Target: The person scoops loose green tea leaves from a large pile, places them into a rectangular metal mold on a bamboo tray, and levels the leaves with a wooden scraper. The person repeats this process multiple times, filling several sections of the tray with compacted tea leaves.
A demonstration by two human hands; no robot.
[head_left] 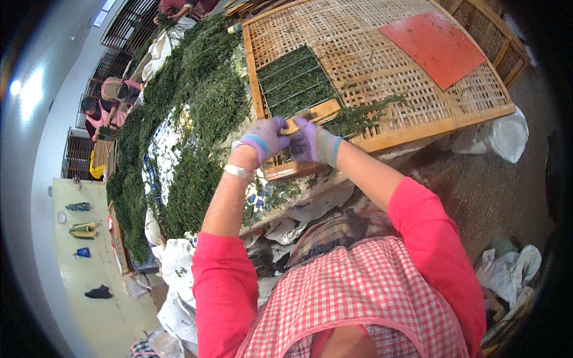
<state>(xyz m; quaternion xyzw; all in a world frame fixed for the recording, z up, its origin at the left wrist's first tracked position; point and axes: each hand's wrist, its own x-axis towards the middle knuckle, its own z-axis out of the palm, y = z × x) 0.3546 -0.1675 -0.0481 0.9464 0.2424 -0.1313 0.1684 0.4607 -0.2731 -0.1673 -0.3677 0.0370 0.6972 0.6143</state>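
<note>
Both of my hands wear pale purple gloves with blue cuffs, slightly blurred. My left hand (265,138) has its fingers around the near end of a short wooden bar (324,112). Close beside it, my right hand (315,139) has fingertips over the same bar; its grip is blurred. The bar lies across the near part of a rectangular frame with thin metal crossbars (295,71), filled with dark green sprigs. More loose sprigs (367,114) trail to the right of the bar. Under the frame is a woven bamboo tray (358,58) with a wooden border.
A long heap of green sprigs (201,98) lies left of the tray. A red sheet (434,49) rests on the tray's far right. A person in a pink apron (100,117) and another person (179,9) work beyond the heap. White sacks (174,264) lie at lower left.
</note>
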